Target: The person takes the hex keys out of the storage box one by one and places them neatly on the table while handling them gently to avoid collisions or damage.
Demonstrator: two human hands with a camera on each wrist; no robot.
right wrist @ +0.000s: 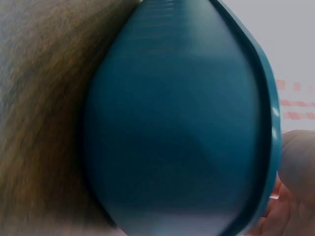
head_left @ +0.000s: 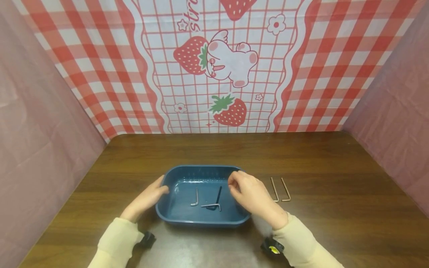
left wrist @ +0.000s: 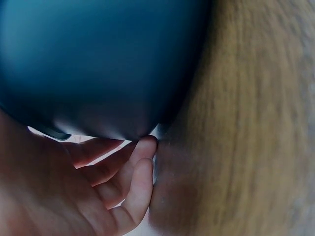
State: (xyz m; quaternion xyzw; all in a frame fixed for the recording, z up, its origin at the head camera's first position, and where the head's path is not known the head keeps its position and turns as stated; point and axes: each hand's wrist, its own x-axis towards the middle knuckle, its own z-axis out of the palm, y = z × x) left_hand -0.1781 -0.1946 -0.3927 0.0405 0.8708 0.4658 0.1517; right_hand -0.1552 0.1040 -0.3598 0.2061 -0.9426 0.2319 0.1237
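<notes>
A blue tray (head_left: 201, 223) stands on the table, with its outer wall (left wrist: 108, 59) above the left hand (left wrist: 74, 191) in the left wrist view. That left hand (head_left: 147, 197) grips its left end, thumb over the rim, bent fingers against the outside. Over the right rim is the right hand (head_left: 253, 193), its fingers bent inward; whether they hold anything is hidden. Past the tray's rim (right wrist: 273, 123), part of the right hand (right wrist: 295, 196) shows. Inside lie a silver L-shaped key (head_left: 196, 197), another silver one (head_left: 214, 205) and a black one (head_left: 219, 195), the last two crossing.
Two bronze-coloured L-shaped keys, one (head_left: 275, 190) near the right hand and one (head_left: 286, 190) beside it, lie on the wooden table (head_left: 335, 186) right of the tray. A red-and-white checked cloth (head_left: 228, 74) hangs behind, with pink cloth at both sides.
</notes>
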